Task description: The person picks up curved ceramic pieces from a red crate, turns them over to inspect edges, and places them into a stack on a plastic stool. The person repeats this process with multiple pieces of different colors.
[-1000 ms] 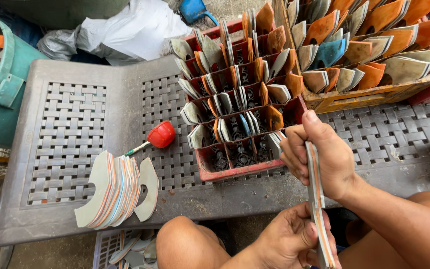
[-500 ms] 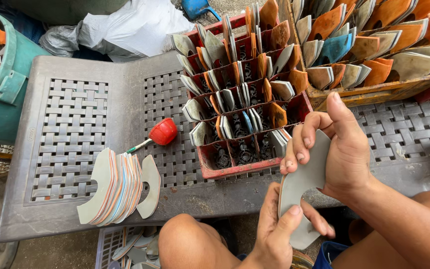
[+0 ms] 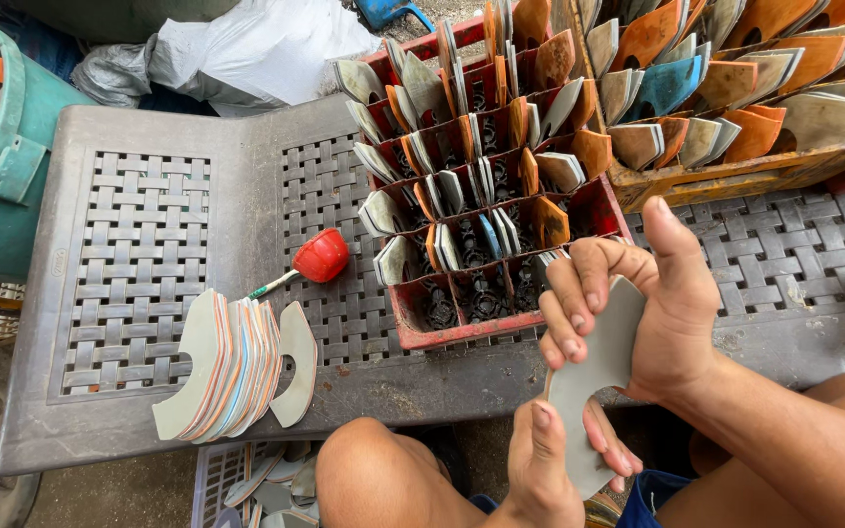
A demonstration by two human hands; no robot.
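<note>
Both hands hold one flat grey curved piece (image 3: 594, 376) above my knees, at the near edge of the grey woven-pattern plastic table (image 3: 139, 244). My right hand (image 3: 652, 313) pinches its upper end between thumb and fingers. Its lower end is gripped by my left hand (image 3: 545, 469). Just beyond my right hand stands a red compartment crate (image 3: 442, 337); grey, orange and blue curved pieces stand upright in its cells, and the nearest cells look dark. A fanned stack of similar pieces (image 3: 232, 367) lies on the table to the left.
A small tool with a red knob (image 3: 321, 256) lies between the stack and the red crate. A wooden crate (image 3: 735, 176) full of curved pieces sits at the back right. A teal bucket (image 3: 2, 196) stands far left, a white bag (image 3: 256, 49) behind.
The grey piece was edge-on a second ago; it is now turned flat side up. My right hand has shifted to grip its top end, and my left hand has closed on its lower end.
</note>
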